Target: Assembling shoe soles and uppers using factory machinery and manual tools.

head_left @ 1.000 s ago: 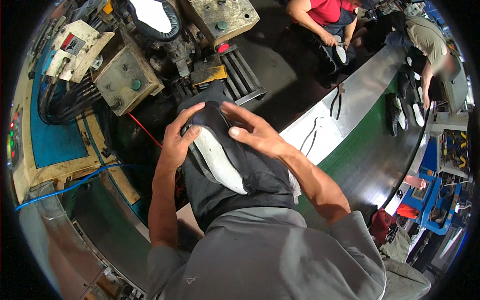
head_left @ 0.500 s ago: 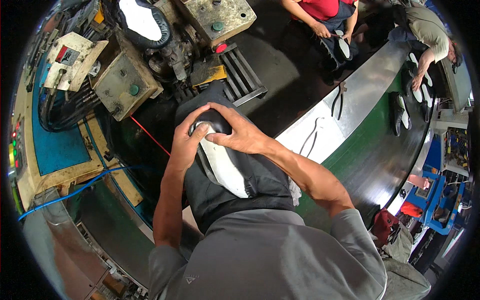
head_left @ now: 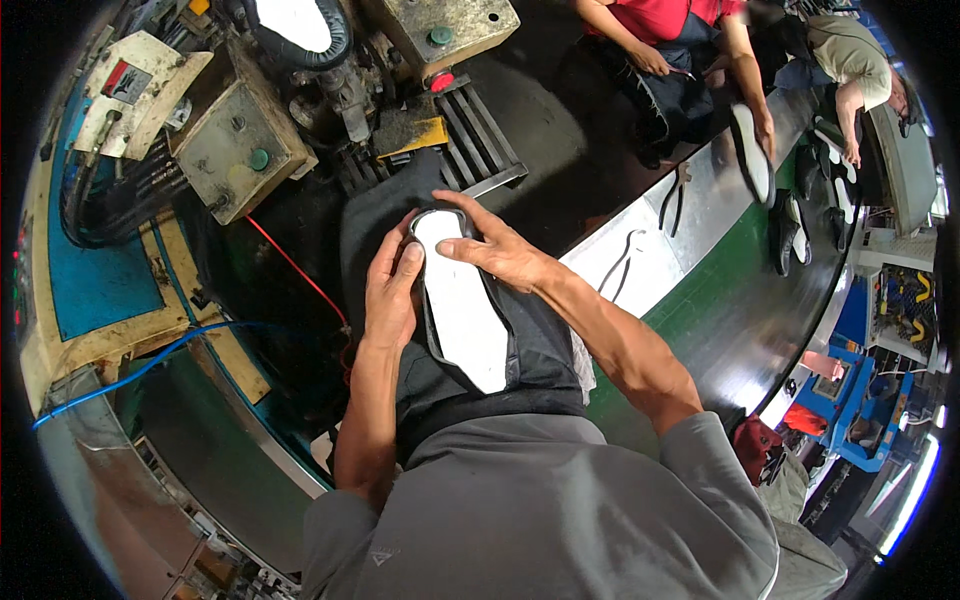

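A black shoe upper with a flat white sole board (head_left: 465,310) lies over my lap, white underside facing up. My left hand (head_left: 391,300) grips its far end from the left side, thumb along the rim. From the right, my right hand (head_left: 503,256) wraps round the same end, with its thumb pressed on the white board. The shoe's near end rests against my dark apron (head_left: 545,375).
Ahead on the left stands a machine with another white-soled shoe (head_left: 297,28) on it and a control box (head_left: 240,160). Pincers (head_left: 676,198) and a second hand tool (head_left: 624,266) lie on the metal ledge. A co-worker's hand (head_left: 765,135) holds a shoe (head_left: 750,155) near the conveyor (head_left: 735,320).
The shoe in my hands has rolled so its white underside faces up more fully. My left hand has shifted right. The co-worker in red has moved a shoe from the lap toward the conveyor.
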`<move>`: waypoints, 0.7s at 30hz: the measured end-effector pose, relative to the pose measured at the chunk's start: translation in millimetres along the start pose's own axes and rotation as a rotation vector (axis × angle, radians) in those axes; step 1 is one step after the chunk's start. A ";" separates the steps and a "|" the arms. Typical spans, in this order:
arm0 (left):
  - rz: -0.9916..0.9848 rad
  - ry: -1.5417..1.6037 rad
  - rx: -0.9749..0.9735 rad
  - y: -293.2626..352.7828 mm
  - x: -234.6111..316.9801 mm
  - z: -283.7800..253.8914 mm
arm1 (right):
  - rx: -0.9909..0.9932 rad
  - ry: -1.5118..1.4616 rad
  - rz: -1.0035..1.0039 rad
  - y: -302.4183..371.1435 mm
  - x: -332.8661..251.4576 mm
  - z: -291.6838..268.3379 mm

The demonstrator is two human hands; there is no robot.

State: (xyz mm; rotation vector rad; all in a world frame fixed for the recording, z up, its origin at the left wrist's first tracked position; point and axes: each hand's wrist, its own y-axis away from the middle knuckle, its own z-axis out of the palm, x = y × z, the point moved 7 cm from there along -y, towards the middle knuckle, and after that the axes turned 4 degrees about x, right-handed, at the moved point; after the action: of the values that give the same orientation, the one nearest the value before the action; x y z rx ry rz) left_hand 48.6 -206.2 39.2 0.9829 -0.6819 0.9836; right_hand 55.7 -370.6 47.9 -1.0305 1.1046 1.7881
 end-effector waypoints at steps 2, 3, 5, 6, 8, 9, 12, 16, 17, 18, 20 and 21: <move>0.093 -0.243 -0.012 -2.7 4.8 -0.1 | 0.007 0.059 -0.014 -1.5 -1.0 -0.6; 0.091 -0.241 -0.011 -3.9 3.6 0.1 | 0.013 0.118 -0.035 -1.9 -2.8 -1.0; 0.103 -0.288 0.000 -8.4 2.0 -1.2 | 0.016 0.125 0.000 -3.6 -1.2 -0.7; 0.106 -0.287 0.001 -10.7 -1.2 -2.2 | 0.022 0.130 0.035 -3.8 0.6 -0.3; 0.102 -0.240 0.085 -13.2 -5.1 -5.4 | 0.027 0.055 0.083 -3.8 5.2 1.8; 0.085 -0.225 0.122 -11.7 -10.4 -5.2 | 0.033 -0.022 0.133 -2.8 9.9 3.4; -0.028 -0.230 0.173 -0.6 -13.8 -1.5 | 0.155 0.251 -0.004 9.3 16.6 -6.2; -0.035 -0.470 -0.112 50.7 -26.8 3.3 | 0.240 0.477 -0.069 79.9 39.8 -10.4; -0.074 -0.391 -0.133 62.0 -32.1 -1.6 | 0.240 0.474 -0.060 93.2 39.9 -10.9; -0.082 -0.390 -0.132 69.3 -34.7 -7.3 | 0.247 0.410 0.085 106.6 47.8 -15.1; -0.204 -0.318 -0.141 77.5 -38.0 -11.0 | 0.257 0.346 0.224 122.6 42.1 -5.0; -0.202 -0.320 -0.141 79.6 -35.2 -11.1 | 0.292 0.633 0.000 127.0 14.0 5.2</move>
State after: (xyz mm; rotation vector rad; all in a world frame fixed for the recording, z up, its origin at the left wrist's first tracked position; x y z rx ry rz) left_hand -37.8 -191.9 34.0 1.0712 -0.8861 0.5984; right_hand -65.0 -403.5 74.2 -1.4506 1.6807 1.2627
